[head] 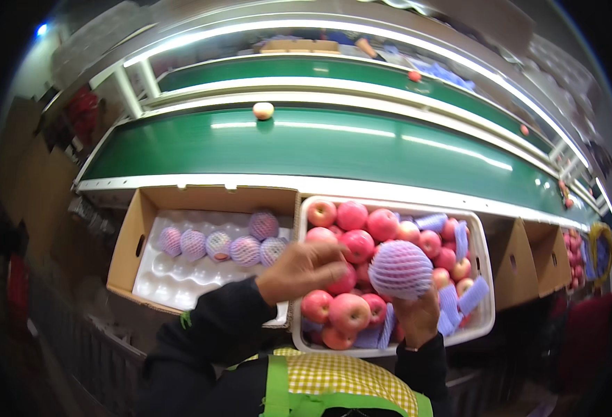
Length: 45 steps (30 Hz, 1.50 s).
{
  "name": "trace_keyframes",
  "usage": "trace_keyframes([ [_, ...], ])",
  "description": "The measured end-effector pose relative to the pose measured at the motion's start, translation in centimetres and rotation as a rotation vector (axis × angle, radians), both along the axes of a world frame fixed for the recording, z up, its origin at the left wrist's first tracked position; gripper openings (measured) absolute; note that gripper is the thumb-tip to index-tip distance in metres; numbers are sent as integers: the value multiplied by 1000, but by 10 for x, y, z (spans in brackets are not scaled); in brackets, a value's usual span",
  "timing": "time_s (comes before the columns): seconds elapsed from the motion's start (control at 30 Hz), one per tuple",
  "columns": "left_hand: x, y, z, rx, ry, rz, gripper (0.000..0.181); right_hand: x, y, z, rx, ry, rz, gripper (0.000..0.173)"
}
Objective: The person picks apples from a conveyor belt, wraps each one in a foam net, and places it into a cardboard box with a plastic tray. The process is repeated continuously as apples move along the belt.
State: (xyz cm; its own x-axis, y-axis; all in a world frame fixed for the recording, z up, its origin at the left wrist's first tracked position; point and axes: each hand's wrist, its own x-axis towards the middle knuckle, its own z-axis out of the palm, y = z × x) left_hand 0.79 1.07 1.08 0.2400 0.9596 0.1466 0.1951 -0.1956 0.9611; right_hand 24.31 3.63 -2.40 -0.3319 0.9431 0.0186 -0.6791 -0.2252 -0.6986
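My right hand (415, 313) holds up an apple in a purple foam net sleeve (400, 269) above a white plastic crate (485, 292). Red apples (348, 313) fill the crate, with loose purple foam net sleeves (473, 295) lying among them. My left hand (306, 271) hovers over the crate's left side, fingers apart and slightly curled, holding nothing. To its left, a cardboard box (123, 260) contains a white molded tray (180, 281). Several sleeved apples (245, 250) sit in the tray, mostly in one row, with one behind.
A green conveyor belt (180, 140) runs behind the crate and box, carrying one apple (263, 110). Beyond it runs a second green belt (285, 68), with a person's arm (367, 47) at its far side. More cardboard boxes (514, 260) stand to the right.
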Motion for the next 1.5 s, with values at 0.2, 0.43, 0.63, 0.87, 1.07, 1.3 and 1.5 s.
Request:
trace_keyframes([
  [0.2,-196,90,-20,208,518,720,54,-18,7,-32,-55,139,174,52],
  [0.43,-343,198,-63,36,604,898,77,-73,-5,-34,-135,-33,-89,49],
  [0.63,-406,258,-97,12,597,924,84,-125,-14,-40,-204,-158,-206,52],
  [0.87,-473,266,-104,-14,839,981,73,-181,-5,-31,-281,-134,-248,54],
  [1.07,-512,259,-123,258,919,1408,37,-193,7,-28,-252,-167,-253,55],
  [1.3,-532,226,-131,-37,863,1288,32,-204,23,-23,-170,-175,-181,57],
  [1.5,-515,218,-111,333,869,1386,27,-204,27,-1,-116,-205,-132,59],
])
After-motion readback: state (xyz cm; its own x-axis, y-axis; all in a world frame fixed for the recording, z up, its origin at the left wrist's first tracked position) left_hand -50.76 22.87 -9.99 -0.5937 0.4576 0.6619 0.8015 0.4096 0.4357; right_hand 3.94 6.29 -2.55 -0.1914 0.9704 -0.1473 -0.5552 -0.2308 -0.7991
